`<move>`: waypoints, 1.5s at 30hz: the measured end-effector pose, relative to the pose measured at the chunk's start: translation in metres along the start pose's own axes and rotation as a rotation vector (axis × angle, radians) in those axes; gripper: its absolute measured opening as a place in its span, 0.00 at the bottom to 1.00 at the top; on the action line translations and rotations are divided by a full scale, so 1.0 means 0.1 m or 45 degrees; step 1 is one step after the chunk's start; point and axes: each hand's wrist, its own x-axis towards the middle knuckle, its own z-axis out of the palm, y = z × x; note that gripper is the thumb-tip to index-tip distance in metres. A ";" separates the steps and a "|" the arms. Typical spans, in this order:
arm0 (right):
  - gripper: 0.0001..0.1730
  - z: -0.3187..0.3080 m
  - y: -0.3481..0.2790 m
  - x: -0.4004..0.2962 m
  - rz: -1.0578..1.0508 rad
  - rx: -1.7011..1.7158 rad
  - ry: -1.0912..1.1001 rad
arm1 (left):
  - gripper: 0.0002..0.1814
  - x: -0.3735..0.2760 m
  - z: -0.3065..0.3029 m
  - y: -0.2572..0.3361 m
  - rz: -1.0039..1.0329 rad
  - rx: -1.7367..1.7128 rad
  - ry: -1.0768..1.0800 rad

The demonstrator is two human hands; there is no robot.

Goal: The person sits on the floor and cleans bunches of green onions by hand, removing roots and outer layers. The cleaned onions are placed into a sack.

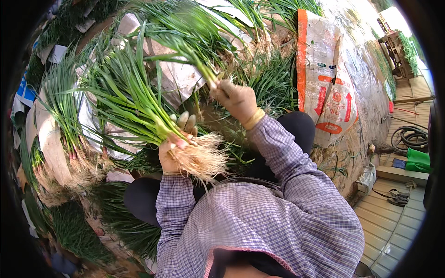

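Observation:
My gloved left hand (174, 156) is closed around a thick bunch of green onions (153, 121). The bunch's pale, stringy roots (201, 156) fan out to the right above my lap, and its long leaves reach to the upper left. Higher and to the right, my gloved right hand (236, 100) grips a smaller clump of green onions (203, 67) near its base. That clump's leaves run up and left over a pile of others. Loose green leaves and stalks (274, 80) lie on the ground beyond my knees.
Bundled green onions (69, 114) lie with pale sheets (52, 135) at the left. A printed woven sack (316, 69) with an orange edge lies right of my right hand. Farther right are a coiled black hose (410, 137), a green cloth-like item (417, 160) and ribbed panels (386, 222).

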 end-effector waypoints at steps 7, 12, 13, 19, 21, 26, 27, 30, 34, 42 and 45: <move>0.10 0.19 -0.08 -0.43 -0.169 0.094 -0.654 | 0.22 0.13 -0.33 0.00 -0.239 0.246 -0.053; 0.15 0.37 -0.02 -0.20 0.940 1.466 -0.819 | 0.20 0.13 -0.42 0.03 -0.306 -0.524 -0.467; 0.16 0.41 -0.22 -0.09 0.838 1.457 -0.924 | 0.20 0.15 -0.52 0.06 -0.379 -0.523 -0.531; 0.10 0.68 -0.70 0.26 1.262 2.288 -0.456 | 0.16 0.25 -0.64 0.25 -0.550 -0.466 -0.596; 0.12 0.64 -0.64 0.11 1.209 2.341 -0.340 | 0.19 0.22 -0.56 0.18 -0.326 -0.431 -0.651; 0.11 0.86 -0.49 -0.02 1.065 2.890 -0.248 | 0.23 0.12 -0.58 0.10 -0.226 -0.224 -0.372; 0.10 0.83 -0.51 0.07 1.269 2.535 -0.188 | 0.26 0.08 -0.45 0.09 -0.251 -0.292 -0.303; 0.13 0.64 -0.44 0.19 0.957 2.549 -0.605 | 0.25 0.03 -0.45 0.07 -0.304 0.017 -0.214; 0.16 0.43 -0.50 0.18 0.959 1.739 -0.617 | 0.15 0.04 -0.43 0.08 -0.485 0.135 -0.234; 0.23 -0.05 0.14 0.45 0.372 1.226 -0.936 | 0.21 0.00 -0.37 0.13 -0.448 0.165 -0.174; 0.34 -0.40 -0.38 0.36 0.373 0.913 -1.341 | 0.22 0.05 -0.47 0.10 -0.556 0.209 -0.215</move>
